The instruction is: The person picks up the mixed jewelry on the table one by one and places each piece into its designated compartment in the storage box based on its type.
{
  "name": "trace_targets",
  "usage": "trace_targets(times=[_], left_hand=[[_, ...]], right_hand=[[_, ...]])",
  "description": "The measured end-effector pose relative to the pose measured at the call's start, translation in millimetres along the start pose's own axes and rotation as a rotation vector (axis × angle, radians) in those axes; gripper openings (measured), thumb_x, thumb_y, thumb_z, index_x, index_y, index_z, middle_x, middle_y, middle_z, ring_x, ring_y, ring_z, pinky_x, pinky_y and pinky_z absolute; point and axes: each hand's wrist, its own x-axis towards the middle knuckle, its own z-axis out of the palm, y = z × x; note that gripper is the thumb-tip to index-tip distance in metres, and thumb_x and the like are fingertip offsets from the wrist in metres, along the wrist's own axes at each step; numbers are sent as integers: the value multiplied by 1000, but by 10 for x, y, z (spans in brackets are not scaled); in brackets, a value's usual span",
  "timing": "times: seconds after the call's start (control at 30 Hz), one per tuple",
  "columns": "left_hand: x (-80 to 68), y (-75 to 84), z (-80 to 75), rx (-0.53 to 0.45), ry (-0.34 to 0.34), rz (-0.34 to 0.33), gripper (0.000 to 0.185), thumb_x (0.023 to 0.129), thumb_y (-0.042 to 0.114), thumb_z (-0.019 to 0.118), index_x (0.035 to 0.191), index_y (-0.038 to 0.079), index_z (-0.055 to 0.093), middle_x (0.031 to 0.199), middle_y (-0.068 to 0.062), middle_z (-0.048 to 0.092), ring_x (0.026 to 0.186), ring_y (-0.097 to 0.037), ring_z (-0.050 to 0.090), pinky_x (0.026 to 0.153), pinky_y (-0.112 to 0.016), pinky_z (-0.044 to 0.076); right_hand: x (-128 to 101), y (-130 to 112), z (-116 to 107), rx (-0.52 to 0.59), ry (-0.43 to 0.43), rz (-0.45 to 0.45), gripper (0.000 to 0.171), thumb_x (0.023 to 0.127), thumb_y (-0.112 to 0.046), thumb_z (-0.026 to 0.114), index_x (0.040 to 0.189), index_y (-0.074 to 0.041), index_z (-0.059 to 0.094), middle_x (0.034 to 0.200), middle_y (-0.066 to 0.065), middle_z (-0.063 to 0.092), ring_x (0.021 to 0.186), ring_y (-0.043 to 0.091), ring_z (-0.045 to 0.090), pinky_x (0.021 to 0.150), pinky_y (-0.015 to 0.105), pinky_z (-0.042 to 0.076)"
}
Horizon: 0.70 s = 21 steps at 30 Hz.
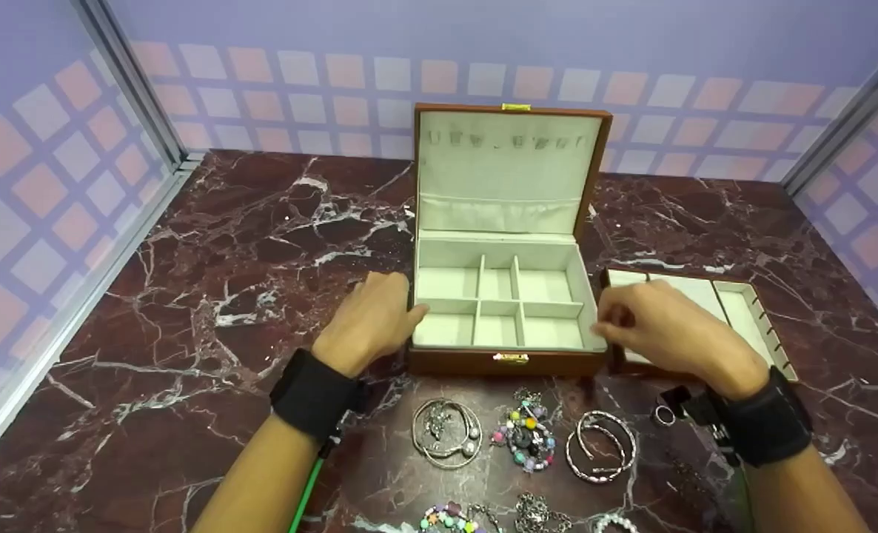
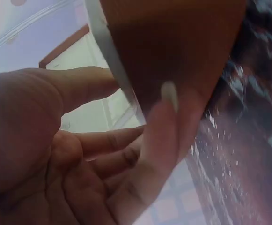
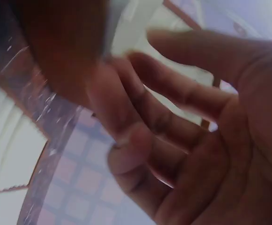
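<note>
A brown jewelry box (image 1: 509, 363) stands with its lid (image 1: 505, 163) raised, showing cream compartments that hold nothing. My left hand (image 1: 372, 318) is at its left side. In the left wrist view the thumb (image 2: 93, 84) lies over the rim, while the fingers (image 2: 159, 126) bend against the outer brown wall, gripping it. On the opposite side is my right hand (image 1: 657, 326). Its fingertips (image 3: 103, 79) meet the box's outer wall in the right wrist view, and its thumb (image 3: 182, 44) stands apart from the rim. Those fingers are loosely bent.
A cream-lined tray (image 1: 742, 311) lies right of the box, partly under my right hand. In front are silver bangles (image 1: 446, 466), a colorful bead bracelet (image 1: 531, 463), a twisted silver bangle (image 1: 602, 477), a ring (image 1: 663, 416) and silver chains (image 1: 534, 512). Tiled-pattern walls (image 1: 350, 96) enclose the marble table (image 1: 187, 311).
</note>
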Motion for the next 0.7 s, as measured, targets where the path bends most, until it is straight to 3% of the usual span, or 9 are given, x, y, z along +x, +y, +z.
trace_targets(times=[0.17, 0.37, 0.53, 0.7], left_hand=[[29, 28, 33, -34, 3, 18, 22, 92, 22, 59, 77, 6, 58, 75, -12, 65, 59, -22, 62, 55, -30, 55], [33, 38, 60, -36, 28, 42, 23, 88, 12, 56, 66, 10, 53, 74, -13, 65, 57, -22, 60, 51, -30, 53], [30, 38, 72, -46, 37, 58, 26, 87, 9, 55, 62, 13, 48, 71, -13, 63, 52, -21, 57, 46, -28, 49], [25, 49, 67, -45, 44, 64, 25, 87, 7, 54, 63, 12, 48, 68, -12, 62, 51, -21, 56, 43, -28, 48]], right_hand=[[-115, -140, -12, 43, -163, -14, 10, 86, -17, 68, 78, -22, 68, 70, -5, 67, 56, 9, 59, 51, 22, 51], [-195, -229, 76, 191, -391, 58, 15, 84, -4, 65, 86, -16, 74, 73, 0, 70, 52, 18, 63, 47, 26, 55], [-181, -292, 212, 80, -373, 147, 22, 76, 5, 67, 88, -13, 74, 79, 6, 71, 46, 16, 60, 42, 27, 54], [-177, -312, 343, -133, -276, 68, 23, 67, 7, 69, 72, -16, 73, 74, 1, 71, 54, 10, 57, 49, 24, 53]])
